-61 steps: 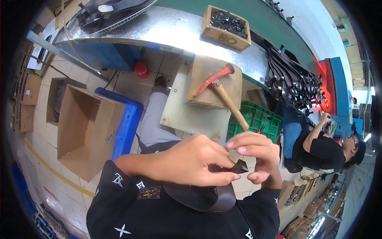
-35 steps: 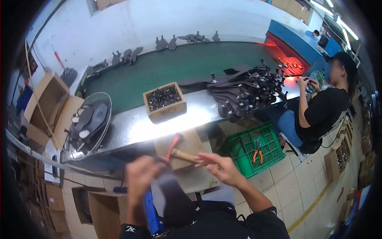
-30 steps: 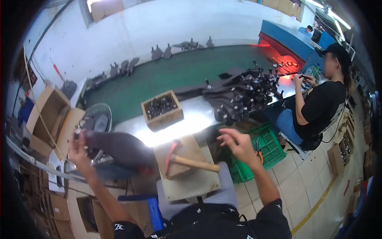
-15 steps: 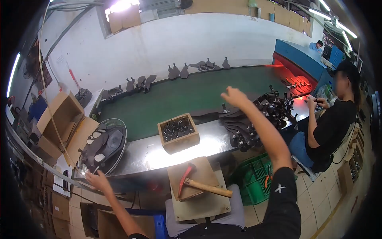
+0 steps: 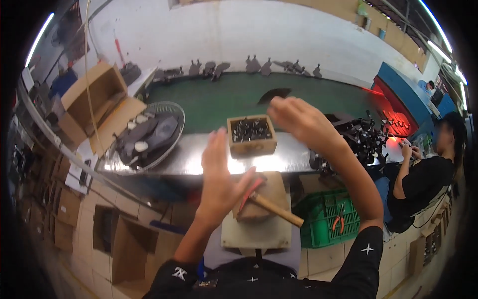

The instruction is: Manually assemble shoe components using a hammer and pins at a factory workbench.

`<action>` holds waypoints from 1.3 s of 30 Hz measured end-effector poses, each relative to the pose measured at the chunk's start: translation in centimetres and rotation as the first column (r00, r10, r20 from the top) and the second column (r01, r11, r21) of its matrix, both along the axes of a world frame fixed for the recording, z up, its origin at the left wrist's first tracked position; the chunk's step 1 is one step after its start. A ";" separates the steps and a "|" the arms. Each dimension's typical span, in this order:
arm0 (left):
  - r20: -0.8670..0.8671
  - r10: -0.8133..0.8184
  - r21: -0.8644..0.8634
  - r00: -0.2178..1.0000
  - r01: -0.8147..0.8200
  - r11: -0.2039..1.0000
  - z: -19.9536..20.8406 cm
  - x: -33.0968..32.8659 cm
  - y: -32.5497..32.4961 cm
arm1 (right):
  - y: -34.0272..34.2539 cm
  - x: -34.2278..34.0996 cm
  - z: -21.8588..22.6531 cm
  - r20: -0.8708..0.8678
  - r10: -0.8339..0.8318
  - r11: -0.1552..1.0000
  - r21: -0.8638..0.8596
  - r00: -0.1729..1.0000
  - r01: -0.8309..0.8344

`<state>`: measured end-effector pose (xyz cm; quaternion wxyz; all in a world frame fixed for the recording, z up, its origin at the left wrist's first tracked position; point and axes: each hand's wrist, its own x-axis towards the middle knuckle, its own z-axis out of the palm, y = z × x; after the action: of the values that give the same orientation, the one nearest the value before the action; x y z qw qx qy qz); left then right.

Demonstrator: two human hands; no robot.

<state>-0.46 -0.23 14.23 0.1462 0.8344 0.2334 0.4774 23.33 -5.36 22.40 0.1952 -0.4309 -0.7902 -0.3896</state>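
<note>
"Where are the person's hands?"

"Both are raised in front of the body. The left hand [image 5: 216,179] is up over the near edge of a shiny metal desk [image 5: 194,152], its fingers straight and released, the thumb spread toward the hammer. The right hand [image 5: 303,122] reaches out beyond it, toward a long green surface [image 5: 219,92]."

"Is the right one gripping something?"

"Yes, its fingers are curled round the end of a dark piece [image 5: 275,93], thin and curved. It shows above the green surface, just past the knuckles; both are a little blurred."

"And the hammer?"

"The hammer [image 5: 276,209] has a red head and a wooden handle. It lies on a tan block [image 5: 276,185], which rests on a pale board [image 5: 256,240] in front of the person. The handle slants to the right."

"What stands on the desk?"

"In the middle, a wooden box [image 5: 253,148] full of small black parts. To the left, a round wire basket [image 5: 182,122] of dark, flat shapes; to the right, a heaped dark pile [image 5: 361,142] beside a seated co-worker [image 5: 423,179] in black."

"Below?"

"A green crate [image 5: 316,226], with orange-handled pliers [image 5: 338,220] lying in it."
</note>
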 end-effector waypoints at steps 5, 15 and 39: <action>0.295 -0.348 -0.490 0.890 0.453 0.745 -0.9 -2.3 -1.7 | -6.7 -7.8 -2.7 -0.245 0.104 0.969 -0.192 0.964 -0.153; 0.553 -0.194 -0.698 0.810 0.578 0.424 -7.6 -1.1 -3.2 | -19.7 -9.5 -26.9 -0.529 -0.781 0.624 -0.671 0.333 0.399; -0.528 0.023 -0.017 0.849 -0.037 0.999 -12.4 18.1 17.8 | -29.6 -14.8 -31.7 -0.786 -0.221 0.942 -0.326 -0.577 0.083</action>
<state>17.64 17.54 1.80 0.0801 0.9276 0.2838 0.2293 8.52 -35.00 -9.29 0.6971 -0.6761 -0.1355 0.1963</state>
